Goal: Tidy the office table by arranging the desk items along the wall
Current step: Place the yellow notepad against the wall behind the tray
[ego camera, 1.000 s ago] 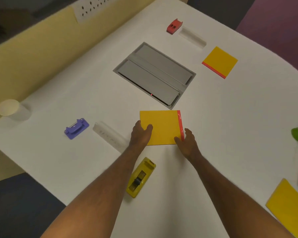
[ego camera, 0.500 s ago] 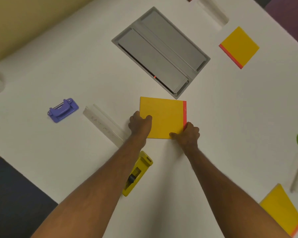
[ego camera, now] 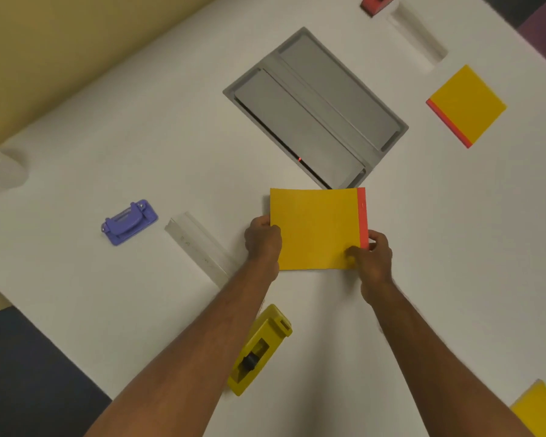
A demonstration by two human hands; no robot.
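While both hands pinch yellow notepad (ego camera: 316, 227) just below grey cable hatch (ego camera: 316, 107): left hand (ego camera: 263, 241) clamps left edge, right hand (ego camera: 374, 255) red-spine corner. Risk: thin pad bends, slips; far edge may catch hatch rim.

An office; white desk (ego camera: 108, 137) with cable hatch (ego camera: 316, 108); tape dispenser (ego camera: 259, 351)

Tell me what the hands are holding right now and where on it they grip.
Both hold the yellow notepad: left hand on its left edge, right hand at the lower right corner by the red binding strip.
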